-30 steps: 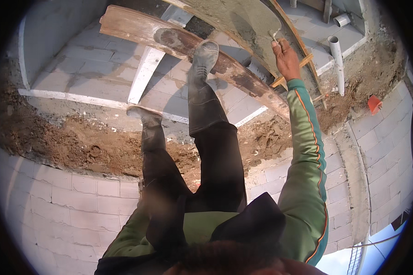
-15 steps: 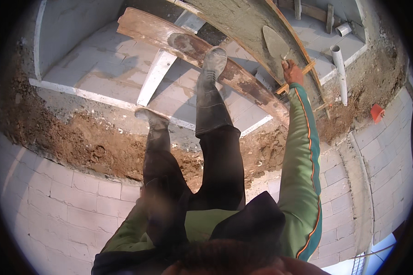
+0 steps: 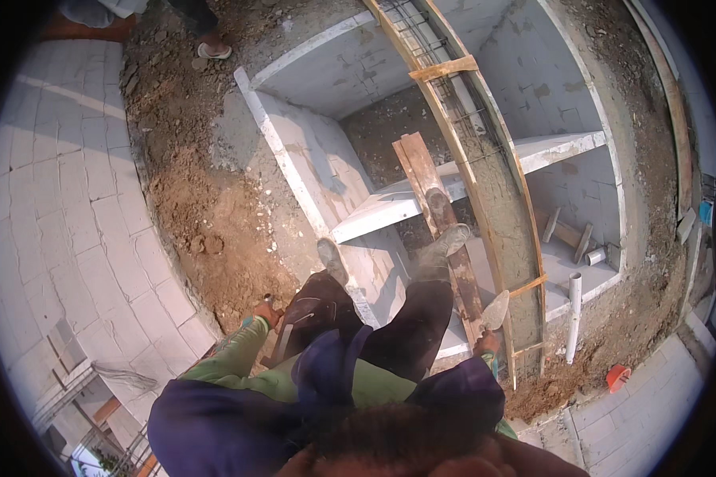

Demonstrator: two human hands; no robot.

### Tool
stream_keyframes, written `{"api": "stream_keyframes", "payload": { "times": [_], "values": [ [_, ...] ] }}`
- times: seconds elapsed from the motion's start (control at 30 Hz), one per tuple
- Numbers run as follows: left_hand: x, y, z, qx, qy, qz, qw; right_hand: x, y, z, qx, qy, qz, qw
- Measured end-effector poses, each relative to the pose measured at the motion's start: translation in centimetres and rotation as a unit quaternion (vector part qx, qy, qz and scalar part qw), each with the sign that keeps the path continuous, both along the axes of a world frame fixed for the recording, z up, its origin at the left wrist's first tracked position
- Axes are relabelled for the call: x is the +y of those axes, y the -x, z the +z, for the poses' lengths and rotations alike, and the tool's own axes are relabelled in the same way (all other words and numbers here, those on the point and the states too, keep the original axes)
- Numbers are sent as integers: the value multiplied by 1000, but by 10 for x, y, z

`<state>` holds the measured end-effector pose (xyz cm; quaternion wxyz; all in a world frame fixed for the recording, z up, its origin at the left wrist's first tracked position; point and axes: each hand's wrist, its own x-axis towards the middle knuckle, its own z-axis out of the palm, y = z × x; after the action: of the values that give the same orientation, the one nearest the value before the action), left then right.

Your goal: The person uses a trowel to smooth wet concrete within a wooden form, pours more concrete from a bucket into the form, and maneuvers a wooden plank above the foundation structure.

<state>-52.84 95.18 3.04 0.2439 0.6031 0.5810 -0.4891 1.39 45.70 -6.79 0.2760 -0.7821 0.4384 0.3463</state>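
My right hand [image 3: 488, 343] is closed round a pointed trowel [image 3: 496, 311], its grey blade tilted up beside the wooden formwork. Wet concrete [image 3: 497, 191] fills the near part of that long, narrow form, and steel reinforcement bars [image 3: 426, 40] show bare at its far end. Over on the left, beside my bent knee, my left hand [image 3: 269, 312] is closed round a short dark handle-like thing; its kind cannot be made out. One of my shoes rests on a brown wooden plank [image 3: 422, 171], the other on the white edge of a block wall [image 3: 290, 179].
Block-walled pits with a white cross beam [image 3: 561, 151] lie below the form. A white pipe [image 3: 574, 314] stands at the right near an orange-red container [image 3: 617, 377]. Loose soil [image 3: 207, 230] borders the left. Another person's foot [image 3: 214, 52] shows at the far left.
My right hand has drawn back from the concrete, lifting the trowel out of the form. My left hand has come into view with something in it. The view has turned and takes in more ground.
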Motion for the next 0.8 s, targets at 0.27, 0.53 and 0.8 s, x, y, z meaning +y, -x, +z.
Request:
{"api": "stream_keyframes", "payload": {
  "times": [0.27,0.53,0.8],
  "values": [
    [45,72,9,-285,-79,204,933,37,78,101,-7,-117,31,993],
    [102,167,-23,-337,-28,307,889,61,271,186,-5,-110,5,994],
    [163,218,-9,-258,-57,105,959,33,401,191,29,-84,99,991]
  ]
}}
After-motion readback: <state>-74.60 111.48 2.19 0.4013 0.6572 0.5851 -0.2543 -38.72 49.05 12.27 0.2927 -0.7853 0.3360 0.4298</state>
